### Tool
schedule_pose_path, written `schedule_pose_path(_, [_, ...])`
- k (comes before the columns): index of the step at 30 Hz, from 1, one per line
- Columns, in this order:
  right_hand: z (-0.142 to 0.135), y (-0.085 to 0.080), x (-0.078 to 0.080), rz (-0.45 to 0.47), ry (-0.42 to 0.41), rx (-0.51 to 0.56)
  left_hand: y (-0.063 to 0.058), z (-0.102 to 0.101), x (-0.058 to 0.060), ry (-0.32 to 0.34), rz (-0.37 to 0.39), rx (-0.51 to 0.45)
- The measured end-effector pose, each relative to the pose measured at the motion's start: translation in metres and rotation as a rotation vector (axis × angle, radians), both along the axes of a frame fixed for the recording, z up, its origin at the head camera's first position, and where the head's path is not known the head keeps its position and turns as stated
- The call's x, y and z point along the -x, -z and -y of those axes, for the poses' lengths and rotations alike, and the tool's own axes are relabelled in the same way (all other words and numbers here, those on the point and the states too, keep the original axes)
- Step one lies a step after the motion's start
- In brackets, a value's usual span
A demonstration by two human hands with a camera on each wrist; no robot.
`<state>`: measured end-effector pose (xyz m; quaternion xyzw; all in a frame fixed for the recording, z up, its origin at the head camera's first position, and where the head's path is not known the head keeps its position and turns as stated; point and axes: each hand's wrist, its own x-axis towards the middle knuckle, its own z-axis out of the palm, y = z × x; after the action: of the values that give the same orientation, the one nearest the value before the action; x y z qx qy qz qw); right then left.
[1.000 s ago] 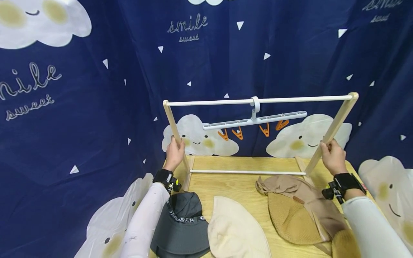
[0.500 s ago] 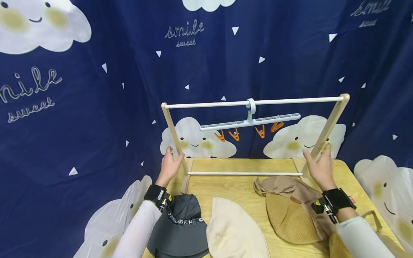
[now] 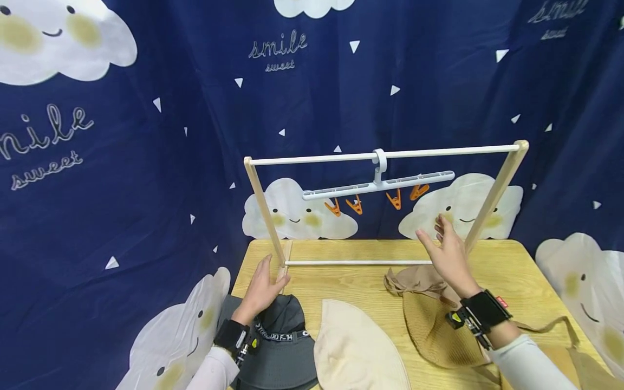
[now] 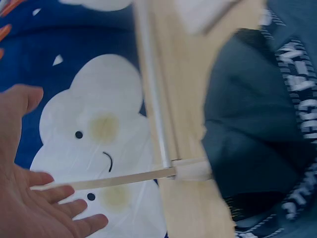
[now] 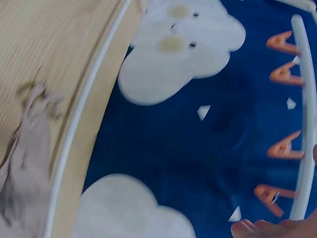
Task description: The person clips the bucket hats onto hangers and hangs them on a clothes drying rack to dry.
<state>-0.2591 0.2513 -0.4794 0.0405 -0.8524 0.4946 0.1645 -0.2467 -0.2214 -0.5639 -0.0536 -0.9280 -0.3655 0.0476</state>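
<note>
My left hand (image 3: 260, 291) is held open above a dark grey hat (image 3: 280, 360) with white lettering on its band. Its fingers are spread apart, with nothing in them. My right hand (image 3: 449, 259) hovers open in front of the rack's right wooden post (image 3: 498, 187), over a brown corduroy hat (image 3: 431, 336). Behind both hands stands a small rack with a white top bar (image 3: 317, 159). From that bar a pale hanger (image 3: 341, 190) hangs by its hook, bearing several orange clips (image 3: 394, 200). The right wrist view shows the clips (image 5: 283, 147) beyond my fingertips.
Between the two hats lies a cream hat (image 3: 358, 349) on the wooden table (image 3: 341, 281). Brown cloth (image 3: 421, 279) is bunched beside the corduroy hat. Another tan item with a strap (image 3: 551, 325) sits at the right. A blue curtain (image 3: 312, 108) with clouds hangs behind.
Both hands have let go of the rack's posts. The left has come down and back toward the dark hat; the right has moved left, inward. The hanger still hangs from the bar.
</note>
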Motion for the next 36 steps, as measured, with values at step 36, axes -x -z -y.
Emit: schedule_pose_path(36, [0.157,-0.034,0.051,0.066,-0.231,-0.086,0.103,-0.014,-0.111,0.466,0.174,0.301])
